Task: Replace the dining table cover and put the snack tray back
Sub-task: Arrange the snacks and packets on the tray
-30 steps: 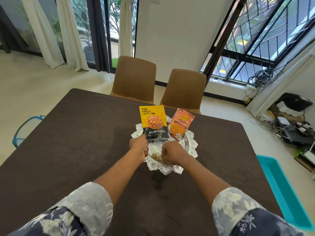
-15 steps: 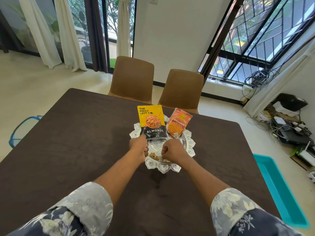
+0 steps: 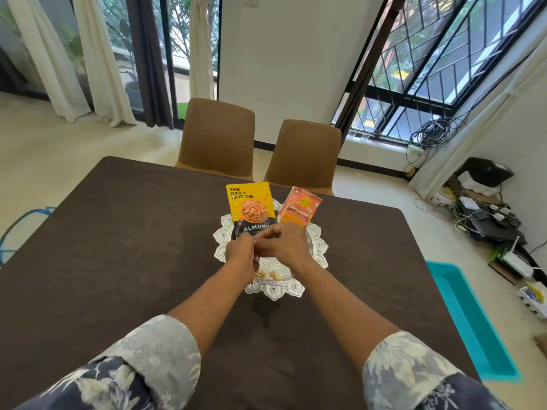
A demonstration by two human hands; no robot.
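A dark brown cover (image 3: pixel 118 261) lies spread over the dining table. On it, near the far side, sits an ornate silver snack tray (image 3: pixel 275 291). A yellow-and-black almond packet (image 3: pixel 250 205) and an orange snack packet (image 3: pixel 300 208) stand propped at the tray's back, and a few loose nuts (image 3: pixel 268 274) lie on its front. Over the tray's middle my left hand (image 3: pixel 241 253) and my right hand (image 3: pixel 285 247) meet, fingers curled at the almond packet's lower edge and pinching it. The packet's bottom is hidden behind my hands.
Two brown chairs (image 3: pixel 219 137) (image 3: pixel 305 155) stand at the table's far edge. A turquoise tub (image 3: pixel 470 321) lies on the floor to the right, with cables and devices (image 3: pixel 488 214) beyond it. A blue hoop-like object (image 3: pixel 17 229) is on the floor to the left.
Both hands have left the tray's side rims and come together over its middle, at the bottom of the almond packet. The tray and packets stay where they were.
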